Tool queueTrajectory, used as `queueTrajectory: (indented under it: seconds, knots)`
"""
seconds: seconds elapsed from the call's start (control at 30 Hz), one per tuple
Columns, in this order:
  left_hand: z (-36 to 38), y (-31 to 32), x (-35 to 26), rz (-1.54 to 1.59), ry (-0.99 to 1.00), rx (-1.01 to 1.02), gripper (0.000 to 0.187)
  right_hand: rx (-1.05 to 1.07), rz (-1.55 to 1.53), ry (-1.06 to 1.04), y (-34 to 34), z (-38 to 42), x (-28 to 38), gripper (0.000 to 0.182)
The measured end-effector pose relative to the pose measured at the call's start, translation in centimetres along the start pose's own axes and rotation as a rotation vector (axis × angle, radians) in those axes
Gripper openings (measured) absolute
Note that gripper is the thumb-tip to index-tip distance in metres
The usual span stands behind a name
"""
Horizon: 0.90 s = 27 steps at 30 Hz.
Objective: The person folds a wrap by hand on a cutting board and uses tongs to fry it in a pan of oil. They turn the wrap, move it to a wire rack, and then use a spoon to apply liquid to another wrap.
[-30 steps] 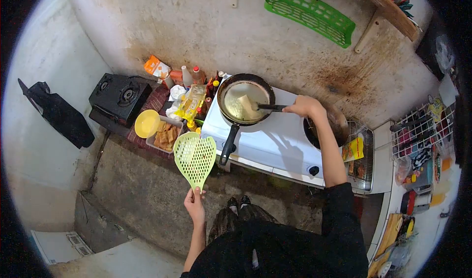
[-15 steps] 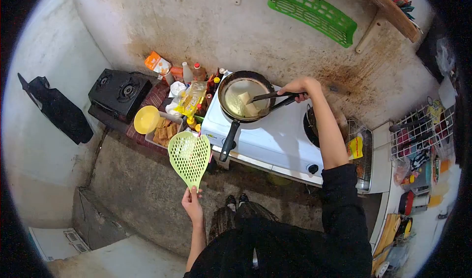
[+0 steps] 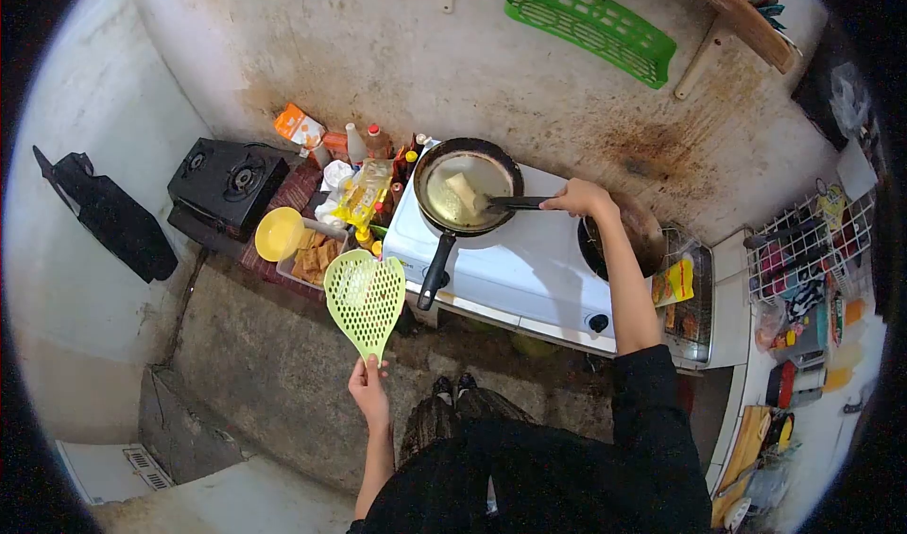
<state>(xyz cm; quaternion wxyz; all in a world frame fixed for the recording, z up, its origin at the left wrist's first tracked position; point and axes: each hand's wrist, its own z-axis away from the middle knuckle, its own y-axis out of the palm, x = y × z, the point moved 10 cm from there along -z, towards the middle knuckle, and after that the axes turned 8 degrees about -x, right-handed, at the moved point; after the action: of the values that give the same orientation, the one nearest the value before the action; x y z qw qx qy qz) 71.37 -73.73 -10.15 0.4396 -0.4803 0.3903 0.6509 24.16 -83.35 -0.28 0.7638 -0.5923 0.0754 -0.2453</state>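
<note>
My left hand is closed round the handle of a light green perforated strainer, held in front of the stove to the left of the pan. My right hand grips black tongs, reaching in from the right over the rim of a frying pan. Their tips are at pale tofu-like pieces, which lie in shallow oil. The pan sits on the left burner of the white stove, its black handle pointing toward me.
Left of the stove are a tub of browned pieces, a yellow bowl, several bottles and a black two-burner stove. A dark wok is on the right burner, partly behind my right forearm.
The two arms of the tongs have come together, and my right hand has shifted slightly. The pale pieces now lie closer together. The strainer stays nearly still.
</note>
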Motion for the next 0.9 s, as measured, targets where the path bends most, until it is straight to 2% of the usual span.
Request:
queueTrajectory:
  seconds: [0.2,0.27,0.3,0.47,0.57,0.7,0.9]
  knots:
    - [0.1,0.2,0.4,-0.007,-0.017,0.005,0.029,-0.039,-0.082,0.035,2.3,0.2,-2.2,0.048]
    - [0.0,0.1,0.7,0.0,-0.011,0.008,0.029,-0.028,-0.315,0.049,2.8,1.0,-2.2,0.047]
    - [-0.1,0.0,0.8,0.007,-0.006,0.011,0.029,-0.029,-0.315,0.048,3.1,1.0,-2.6,0.047]
    - [0.1,-0.2,0.4,0.003,-0.019,0.009,0.029,0.208,-0.602,0.286,8.4,0.7,-6.9,0.05]
    - [0.0,-0.2,0.5,0.007,-0.023,0.012,0.029,0.288,-0.757,0.331,8.5,2.6,-6.3,0.047]
    - [0.1,-0.1,0.8,0.0,-0.026,0.025,0.029,0.295,-0.784,0.37,7.7,3.3,-6.2,0.045]
    - [0.4,0.4,0.2,-0.027,-0.037,0.035,0.03,0.142,-0.643,0.358,4.7,3.7,-6.2,0.047]
